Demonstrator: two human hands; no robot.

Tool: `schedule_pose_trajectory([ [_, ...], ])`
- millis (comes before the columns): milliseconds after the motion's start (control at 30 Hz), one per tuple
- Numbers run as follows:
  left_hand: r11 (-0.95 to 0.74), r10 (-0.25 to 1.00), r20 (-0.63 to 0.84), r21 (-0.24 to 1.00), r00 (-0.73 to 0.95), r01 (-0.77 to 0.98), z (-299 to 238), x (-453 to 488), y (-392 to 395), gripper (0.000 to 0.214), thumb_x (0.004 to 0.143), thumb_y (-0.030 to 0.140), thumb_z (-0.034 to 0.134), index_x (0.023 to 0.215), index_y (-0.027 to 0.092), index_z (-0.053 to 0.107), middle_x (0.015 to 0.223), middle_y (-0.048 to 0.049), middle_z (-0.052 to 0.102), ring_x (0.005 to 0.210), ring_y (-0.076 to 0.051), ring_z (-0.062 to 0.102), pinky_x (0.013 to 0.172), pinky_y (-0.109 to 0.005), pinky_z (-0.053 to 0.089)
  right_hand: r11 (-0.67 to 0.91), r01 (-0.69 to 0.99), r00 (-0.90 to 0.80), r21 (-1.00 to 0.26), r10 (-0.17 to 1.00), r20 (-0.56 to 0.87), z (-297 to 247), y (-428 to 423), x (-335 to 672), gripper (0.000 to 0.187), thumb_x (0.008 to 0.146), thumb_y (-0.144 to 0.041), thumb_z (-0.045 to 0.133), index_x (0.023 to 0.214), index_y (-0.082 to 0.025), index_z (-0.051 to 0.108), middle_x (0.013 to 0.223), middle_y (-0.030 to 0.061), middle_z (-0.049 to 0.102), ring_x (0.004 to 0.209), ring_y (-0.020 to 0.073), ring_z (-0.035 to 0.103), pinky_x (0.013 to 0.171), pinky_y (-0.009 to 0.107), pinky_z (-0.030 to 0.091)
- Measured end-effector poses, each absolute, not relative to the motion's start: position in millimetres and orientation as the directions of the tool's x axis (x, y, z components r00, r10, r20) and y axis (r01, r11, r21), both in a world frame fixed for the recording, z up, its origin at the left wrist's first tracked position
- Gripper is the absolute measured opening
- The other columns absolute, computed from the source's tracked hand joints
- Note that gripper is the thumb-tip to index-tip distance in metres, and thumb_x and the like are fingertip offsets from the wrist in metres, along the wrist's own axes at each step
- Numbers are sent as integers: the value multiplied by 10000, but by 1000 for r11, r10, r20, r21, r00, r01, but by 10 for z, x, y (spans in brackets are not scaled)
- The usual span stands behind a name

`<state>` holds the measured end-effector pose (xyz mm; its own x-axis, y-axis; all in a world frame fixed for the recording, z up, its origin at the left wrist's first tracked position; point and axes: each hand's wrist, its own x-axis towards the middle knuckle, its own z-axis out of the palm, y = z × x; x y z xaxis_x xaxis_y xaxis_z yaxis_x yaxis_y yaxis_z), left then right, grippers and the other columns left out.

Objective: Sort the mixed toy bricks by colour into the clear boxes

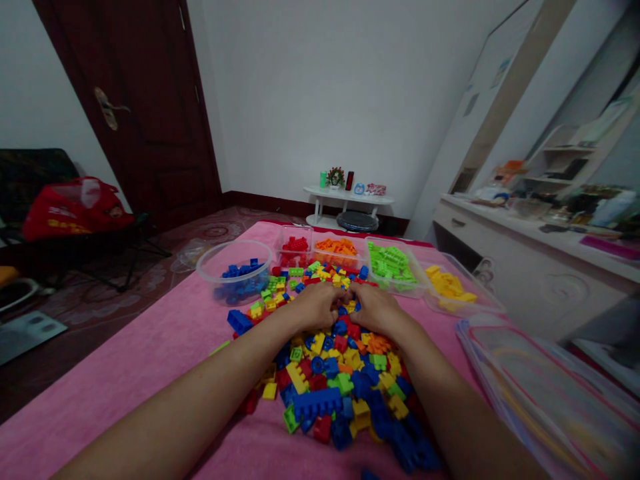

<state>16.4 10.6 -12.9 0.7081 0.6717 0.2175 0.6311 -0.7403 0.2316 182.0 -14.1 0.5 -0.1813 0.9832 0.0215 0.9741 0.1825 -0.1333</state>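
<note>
A heap of mixed toy building bricks point(345, 380) in blue, yellow, red, green and orange lies on a pink cloth. Over the far half of the heap, my left hand point(320, 305) has its fingers curled and pressed together. Close beside it, my right hand point(374, 308) is curled inward, with its fingertips almost meeting the left ones. Whatever either hand pinches is too small and partly covered to name. Small yellow and blue bricks show between the two hands. A long blue brick point(317, 404) rests on the near side of the heap.
Behind the heap stand a round tub point(235, 250) of blue bricks and clear boxes of red bricks point(295, 247), orange bricks point(336, 249), green bricks point(390, 263) and yellow bricks point(449, 287). Clear lids point(545, 387) are stacked at the right edge of the pink cloth point(150, 380).
</note>
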Motion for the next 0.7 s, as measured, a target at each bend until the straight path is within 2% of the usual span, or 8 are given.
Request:
schedule_pose_trajectory([
  [167, -689, 723, 161, 234, 672, 686, -138, 175, 103, 387, 672, 169, 524, 1036, 222, 646, 921, -56, 704, 861, -224, 646, 711, -270, 476, 212, 971, -210, -112, 977, 35, -33, -162, 1767, 380, 697, -210, 581, 1074, -225, 631, 1056, 94, 644, 973, 250, 606, 752, 295, 426],
  [300, -682, 729, 189, 290, 658, 672, -129, 175, 100, 391, 668, 128, 508, 1007, 235, 672, 852, -34, 712, 780, -198, 648, 652, -245, 463, 205, 968, -200, -144, 978, 54, -48, -137, 1776, 280, 701, -180, 565, 961, -199, 670, 964, 87, 680, 923, 235, 624, 723, 279, 427],
  [433, -646, 761, 300, 420, 575, 637, -66, 158, 146, 306, 721, 152, 517, 949, 223, 709, 847, -29, 715, 801, -191, 641, 735, -271, 470, 196, 944, -178, -264, 980, 93, 50, -90, 1921, 154, 702, -169, 563, 778, -186, 696, 818, 43, 703, 811, 190, 637, 685, 249, 419],
  [500, -580, 813, 345, 557, 469, 595, -31, 155, 177, 259, 752, 191, 541, 954, 194, 702, 859, -43, 706, 820, -192, 633, 765, -287, 475, 190, 928, -156, -321, 979, 131, 153, -89, 1985, 144, 699, -164, 574, 756, -185, 705, 821, 33, 711, 794, 181, 638, 688, 244, 424],
  [567, -443, 880, 283, 781, 382, 441, -1, 160, 192, 249, 787, 235, 544, 990, 164, 668, 862, -55, 685, 765, -171, 628, 702, -273, 495, 188, 910, -122, -369, 973, 195, 263, -109, 1991, 143, 716, -184, 591, 790, -187, 714, 836, 29, 715, 790, 181, 638, 698, 250, 431],
  [633, -156, 923, 87, 975, 376, 159, 29, 170, 182, 259, 841, 305, 508, 1023, 151, 611, 848, -53, 653, 671, -134, 619, 598, -236, 500, 232, 884, -115, -407, 950, 292, 350, -147, 1925, 149, 740, -230, 617, 843, -188, 716, 859, 33, 717, 797, 185, 637, 720, 266, 440],
  [667, 30, 909, -34, 999, 416, 17, 46, 173, 170, 283, 868, 360, 477, 1025, 149, 580, 830, -51, 638, 636, -122, 617, 559, -222, 499, 276, 864, -129, -421, 930, 345, 380, -170, 1868, 169, 745, -253, 633, 878, -187, 714, 885, 38, 716, 816, 188, 636, 742, 277, 444],
  [700, 210, 868, -144, 974, 476, -90, 62, 174, 156, 327, 886, 426, 443, 1016, 148, 555, 796, -47, 623, 615, -119, 618, 537, -216, 501, 329, 839, -151, -433, 905, 397, 399, -196, 1803, 207, 740, -269, 655, 922, -186, 709, 925, 45, 712, 846, 192, 632, 771, 287, 446],
])
